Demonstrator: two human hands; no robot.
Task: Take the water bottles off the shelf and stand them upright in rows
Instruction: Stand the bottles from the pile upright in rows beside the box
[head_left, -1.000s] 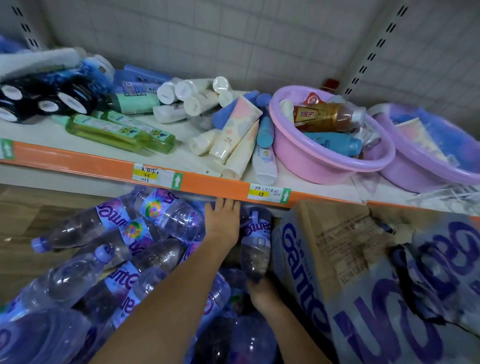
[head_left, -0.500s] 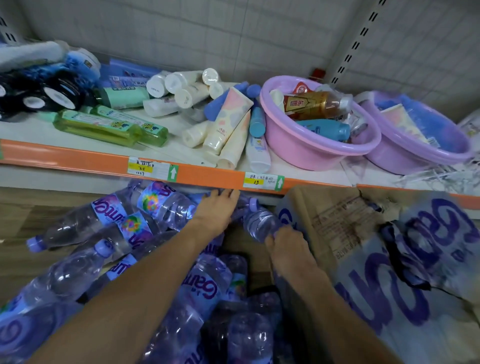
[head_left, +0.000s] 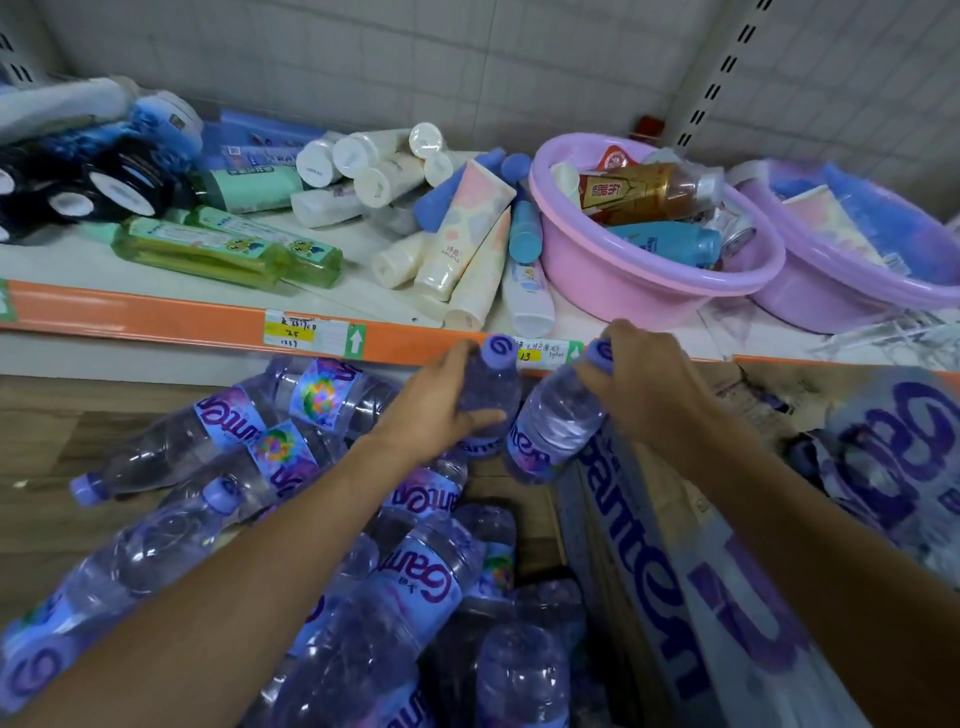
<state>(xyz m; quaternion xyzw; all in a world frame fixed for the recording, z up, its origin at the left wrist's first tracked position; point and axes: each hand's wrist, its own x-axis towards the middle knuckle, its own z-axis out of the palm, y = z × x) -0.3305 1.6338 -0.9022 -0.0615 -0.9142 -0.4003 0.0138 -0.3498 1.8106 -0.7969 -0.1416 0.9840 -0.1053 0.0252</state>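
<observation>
Several clear water bottles with purple caps and purple labels lie jumbled in a pile (head_left: 291, 457) below the orange shelf edge (head_left: 156, 317). My left hand (head_left: 441, 410) grips the shoulder of one bottle (head_left: 493, 384), held cap-up in front of the shelf edge. Right beside it, my right hand (head_left: 639, 379) grips the neck of a second bottle (head_left: 556, 426), tilted with its cap (head_left: 600, 353) up and to the right. The two held bottles nearly touch. More bottles (head_left: 415, 597) lie under my forearms.
A torn cardboard case with purple lettering (head_left: 727, 545) fills the right. On the shelf above lie green bottles (head_left: 223, 252), white and pastel tubes (head_left: 467, 228), a pink basin (head_left: 623, 280) with drinks and a purple basin (head_left: 857, 301). Wooden floor (head_left: 62, 426) shows at left.
Both hands came out from under the shelf edge and rose. The left hand, open before, now holds a bottle; the right hand lifted its bottle higher, cap up.
</observation>
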